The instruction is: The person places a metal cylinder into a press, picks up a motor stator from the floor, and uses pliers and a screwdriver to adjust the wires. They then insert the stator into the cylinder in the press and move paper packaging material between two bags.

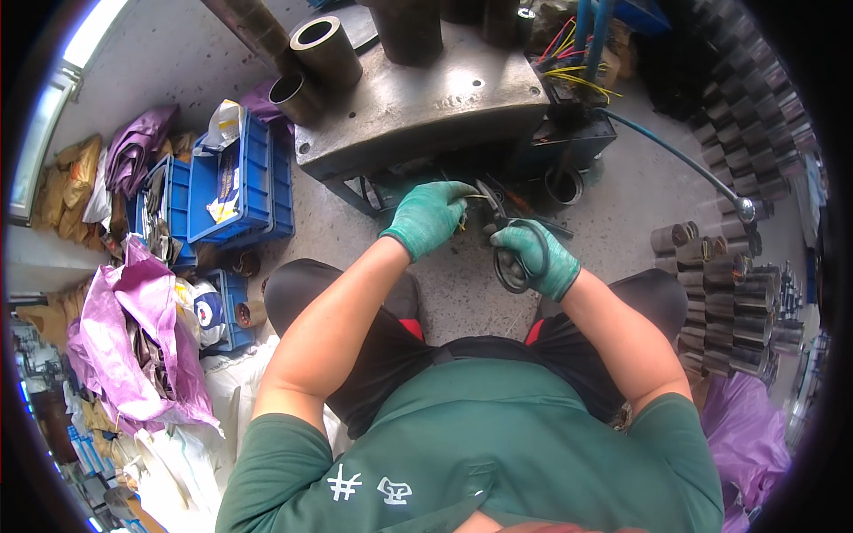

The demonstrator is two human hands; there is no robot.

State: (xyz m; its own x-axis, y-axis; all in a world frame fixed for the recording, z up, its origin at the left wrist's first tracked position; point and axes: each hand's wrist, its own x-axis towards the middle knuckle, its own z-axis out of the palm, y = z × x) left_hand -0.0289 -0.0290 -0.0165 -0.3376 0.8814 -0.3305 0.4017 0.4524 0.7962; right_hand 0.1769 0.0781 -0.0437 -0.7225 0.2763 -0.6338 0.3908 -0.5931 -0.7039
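My right hand [558,265], in a green glove, is closed round the large dark loop handles of a pair of scissors [494,202]. The blades point up and away from me, slightly apart. My left hand [426,220], also gloved in green, is closed with its fingertips pinched together beside the blades. From its fingers a thin pale strand [477,196] runs toward the scissors. A small yellowish bit shows below those fingertips; I cannot make out what it is. Both hands are over the floor between my knees, in front of a heavy metal block.
The thick steel block [426,102] carries metal cylinders and a hollow sleeve [326,51]. Blue crates [258,182] and a purple bag [133,329] stand at left. Stacked metal cylinders [737,302] line the right. A blue hose [666,147] ends in a metal fitting near coloured wires [573,75].
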